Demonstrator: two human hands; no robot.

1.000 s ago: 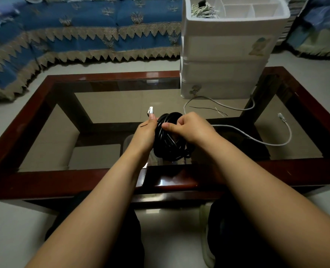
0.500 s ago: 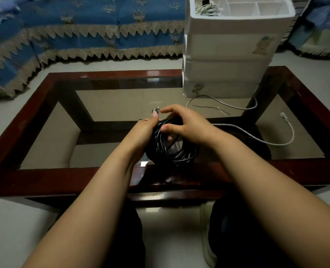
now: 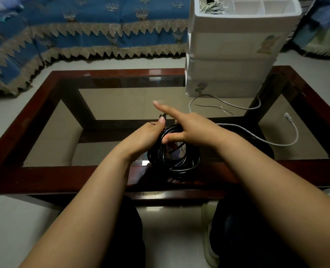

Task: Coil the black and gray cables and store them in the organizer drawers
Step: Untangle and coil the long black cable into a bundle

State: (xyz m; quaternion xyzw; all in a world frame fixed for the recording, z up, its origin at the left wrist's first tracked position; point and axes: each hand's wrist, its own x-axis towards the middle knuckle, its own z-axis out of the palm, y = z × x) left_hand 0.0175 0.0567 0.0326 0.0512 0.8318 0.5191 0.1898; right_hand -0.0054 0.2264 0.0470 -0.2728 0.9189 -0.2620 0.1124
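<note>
Organizer [image 3: 231, 47] top tray holds a pale cord bundle [image 3: 211, 6].

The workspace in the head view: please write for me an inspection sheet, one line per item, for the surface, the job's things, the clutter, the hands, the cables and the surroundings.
Surface: glass table with a dark red wooden frame; the floor shows through the glass.
Job's things: black cable coiled, held above the near edge; white organizer at the far right; its top tray holds a light bundle of wires.
Clutter: thin loose wires on the glass.
Hands: left hand grips the coil and pinches its plug end; right hand has the index finger straight and the thumb on the coil.
Cables: gray cable lies uncoiled on the right.
Surroundings: blue sofa cover, pale floor.
</note>
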